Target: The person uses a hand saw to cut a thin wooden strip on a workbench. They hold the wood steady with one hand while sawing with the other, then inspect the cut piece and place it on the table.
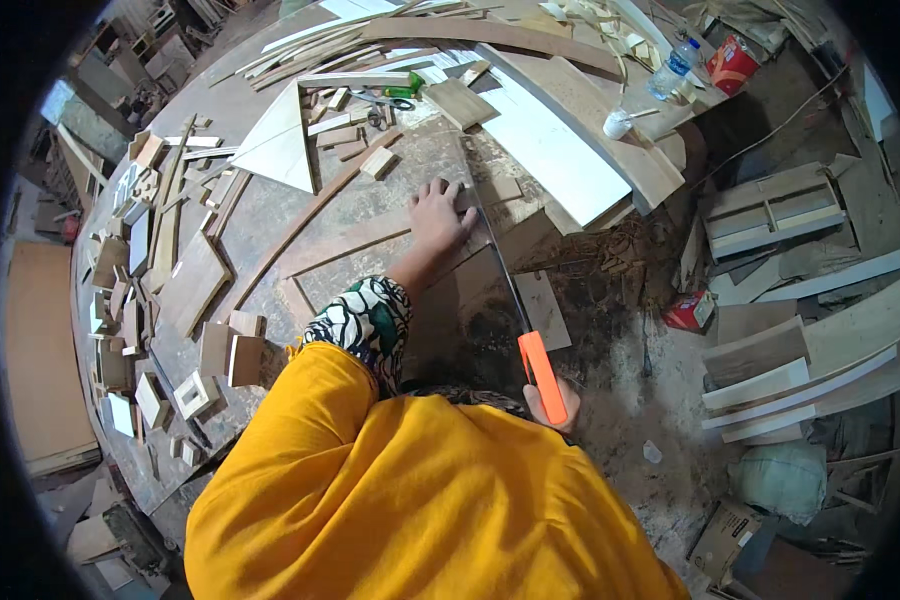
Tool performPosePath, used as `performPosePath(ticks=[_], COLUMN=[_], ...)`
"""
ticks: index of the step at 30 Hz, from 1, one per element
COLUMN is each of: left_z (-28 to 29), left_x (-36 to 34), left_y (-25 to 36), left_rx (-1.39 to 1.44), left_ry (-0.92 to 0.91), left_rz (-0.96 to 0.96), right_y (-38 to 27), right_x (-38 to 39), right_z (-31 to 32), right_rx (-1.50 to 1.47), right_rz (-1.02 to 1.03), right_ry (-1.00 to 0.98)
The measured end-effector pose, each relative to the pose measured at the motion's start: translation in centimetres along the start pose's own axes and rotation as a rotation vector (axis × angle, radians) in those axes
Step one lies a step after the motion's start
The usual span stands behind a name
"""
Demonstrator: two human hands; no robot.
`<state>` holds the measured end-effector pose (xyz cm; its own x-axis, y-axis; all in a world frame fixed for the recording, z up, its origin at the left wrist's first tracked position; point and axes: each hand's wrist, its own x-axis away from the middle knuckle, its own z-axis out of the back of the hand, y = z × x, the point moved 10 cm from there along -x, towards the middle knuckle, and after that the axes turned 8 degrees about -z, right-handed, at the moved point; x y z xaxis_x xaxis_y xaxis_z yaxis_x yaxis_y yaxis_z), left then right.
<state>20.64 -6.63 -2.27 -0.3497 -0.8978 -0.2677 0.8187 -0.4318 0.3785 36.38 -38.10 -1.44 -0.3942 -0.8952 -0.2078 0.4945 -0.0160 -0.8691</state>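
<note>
Left hand flat, fingers spread, pinning wooden strip at workbench right edge. Right hand closed around handsaw orange grip; blade at strip's end, cut apparently unfinished.

The worktop is bare around the left hand and toward the person, so a hand could pass there, with the handsaw running along its right edge. Small wood blocks crowd the left rim, while offcuts, green-handled scissors and long strips fill the far side. A white board under a curved plank closes off the right.
</note>
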Motion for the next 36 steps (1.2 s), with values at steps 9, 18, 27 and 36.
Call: performPosePath(ticks=[9,18,27,36], left_z=[-0.1,-0.2,-0.5,-0.7], left_x=[-0.2,-0.3,-0.3,-0.8], left_y=[-0.4,-0.3,-0.8,-0.6], left_rx=[-0.05,-0.028,-0.01,0.019], left_ry=[0.05,0.013,0.037,0.025], left_rz=[0.006,0.013,-0.031,-0.062], right_y=[0.1,-1.9,-0.6,-1.0], right_x=[-0.3,-0.7,-0.2,-6.8], right_z=[2.3,0.2,0.7,-3.3], right_rx=[-0.096,-0.014,-0.09,-0.236], right_rz=[-0.106,-0.1,-0.139,-0.141], right_ry=[-0.071,-0.107,-0.026,-0.104])
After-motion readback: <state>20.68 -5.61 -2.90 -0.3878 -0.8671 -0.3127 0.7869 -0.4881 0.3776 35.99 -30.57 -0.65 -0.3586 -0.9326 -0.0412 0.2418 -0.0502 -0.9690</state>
